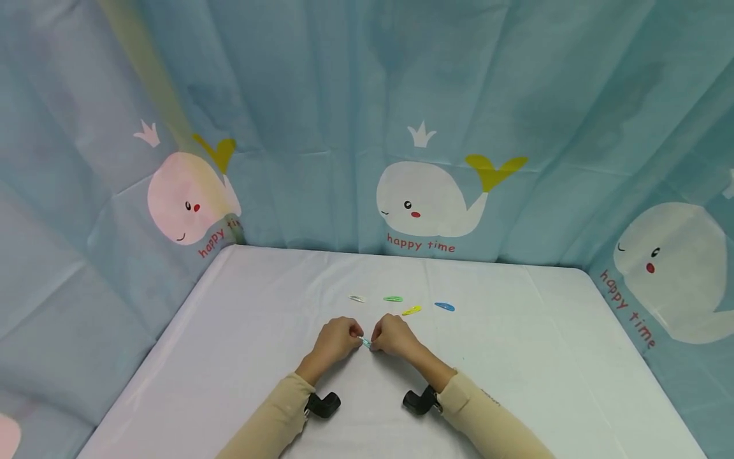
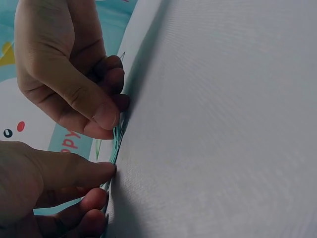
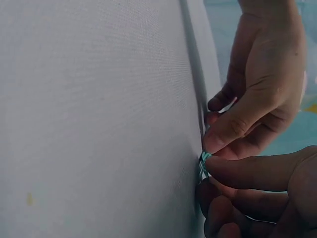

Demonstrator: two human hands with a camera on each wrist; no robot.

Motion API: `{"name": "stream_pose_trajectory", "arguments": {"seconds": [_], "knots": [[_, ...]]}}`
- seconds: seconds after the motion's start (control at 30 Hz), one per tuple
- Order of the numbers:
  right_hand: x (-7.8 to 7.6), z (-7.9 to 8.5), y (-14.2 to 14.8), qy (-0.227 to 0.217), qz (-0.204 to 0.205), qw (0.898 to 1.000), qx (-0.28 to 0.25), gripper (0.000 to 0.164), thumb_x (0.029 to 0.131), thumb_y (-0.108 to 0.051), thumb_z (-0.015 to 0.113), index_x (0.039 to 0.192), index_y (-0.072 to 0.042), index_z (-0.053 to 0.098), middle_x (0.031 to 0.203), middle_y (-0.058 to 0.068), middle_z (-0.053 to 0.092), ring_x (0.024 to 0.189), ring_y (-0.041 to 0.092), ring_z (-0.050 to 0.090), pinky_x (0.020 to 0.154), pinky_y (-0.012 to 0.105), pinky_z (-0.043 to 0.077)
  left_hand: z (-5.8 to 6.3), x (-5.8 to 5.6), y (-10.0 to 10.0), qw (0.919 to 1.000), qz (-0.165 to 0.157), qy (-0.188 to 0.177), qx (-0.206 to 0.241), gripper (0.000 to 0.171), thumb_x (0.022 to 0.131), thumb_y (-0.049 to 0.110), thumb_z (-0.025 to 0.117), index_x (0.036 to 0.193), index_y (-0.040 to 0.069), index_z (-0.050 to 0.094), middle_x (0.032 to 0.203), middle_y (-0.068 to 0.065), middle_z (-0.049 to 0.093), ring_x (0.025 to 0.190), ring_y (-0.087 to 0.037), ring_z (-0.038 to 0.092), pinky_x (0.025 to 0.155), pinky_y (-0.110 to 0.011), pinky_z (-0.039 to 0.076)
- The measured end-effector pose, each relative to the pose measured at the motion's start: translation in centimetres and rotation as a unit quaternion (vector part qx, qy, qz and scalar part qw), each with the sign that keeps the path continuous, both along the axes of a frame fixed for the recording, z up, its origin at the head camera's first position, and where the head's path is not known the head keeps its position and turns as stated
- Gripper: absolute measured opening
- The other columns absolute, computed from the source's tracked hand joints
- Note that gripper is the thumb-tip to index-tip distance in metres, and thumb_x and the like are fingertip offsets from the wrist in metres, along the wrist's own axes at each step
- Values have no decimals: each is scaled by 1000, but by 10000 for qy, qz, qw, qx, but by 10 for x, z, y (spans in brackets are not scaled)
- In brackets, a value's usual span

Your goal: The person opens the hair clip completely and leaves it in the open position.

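A teal snap hair clip (image 1: 365, 342) is between the two hands, low over the white table. My left hand (image 1: 337, 338) pinches one end of it between thumb and forefinger. The opposite end is pinched by my right hand (image 1: 394, 335). Only the clip's narrow middle (image 2: 117, 144) shows in the left wrist view; the fingertips cover its ends. Beyond the hands lie a white hair clip (image 1: 357, 298), a green hair clip (image 1: 393, 298), a yellow hair clip (image 1: 411, 310) and a blue hair clip (image 1: 445, 306), apart from one another.
A white cloth covers the table (image 1: 229, 344). Behind it and along both sides hangs a blue curtain (image 1: 298, 140) printed with whales. A black wrist camera mount (image 1: 323, 405) is on the left wrist, and another black mount (image 1: 420, 400) on the right.
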State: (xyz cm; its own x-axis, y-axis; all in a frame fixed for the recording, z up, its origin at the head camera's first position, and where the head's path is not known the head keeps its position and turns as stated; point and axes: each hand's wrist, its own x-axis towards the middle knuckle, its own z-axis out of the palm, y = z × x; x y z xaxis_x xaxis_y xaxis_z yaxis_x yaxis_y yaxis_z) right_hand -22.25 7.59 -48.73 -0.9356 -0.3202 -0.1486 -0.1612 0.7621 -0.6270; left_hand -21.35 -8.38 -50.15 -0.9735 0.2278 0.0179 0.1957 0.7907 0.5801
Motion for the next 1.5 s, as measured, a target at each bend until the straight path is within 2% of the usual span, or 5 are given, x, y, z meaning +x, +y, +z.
{"name": "stream_pose_trajectory", "arguments": {"seconds": [0.37,0.57,1.0,1.23,1.5], "knots": [[-1,-2,0,-21,-107,9999,46,11,74,-4,80,68,-6,71,63,0,64,55,10,52,50,21,40,0,-1,-2,9994,48,-51,330,8,77,6,77,74,9,71,66,2,66,58,-6,52,56,-22,41],[-3,-3,6,-235,1,9990,-389,10,76,-1,76,68,-4,71,61,0,62,55,10,49,50,21,38,-3,-3,-8,9970,-225,-156,721,3,79,9,77,77,7,75,72,1,71,65,-5,57,61,-22,45],[-8,-3,22,-813,-40,9878,-1325,7,83,-3,71,77,-1,73,60,-1,62,52,8,51,51,22,42,1,-6,-12,9831,-91,-1117,1450,6,84,12,74,86,7,77,82,-2,73,70,-7,56,65,-22,45],[-9,-2,26,-839,-328,9773,-1916,12,88,-7,67,83,1,74,63,1,63,54,10,52,51,23,42,2,-10,-11,9671,434,-1481,2021,12,82,14,75,89,6,78,77,1,70,68,-9,54,62,-24,43],[-10,2,32,-1022,-365,9573,-2679,16,88,-10,68,92,5,74,74,5,71,60,9,56,58,24,46,3,-13,-13,9402,501,-1798,2849,19,83,15,75,94,1,77,83,0,73,73,-8,57,68,-23,48]]}}
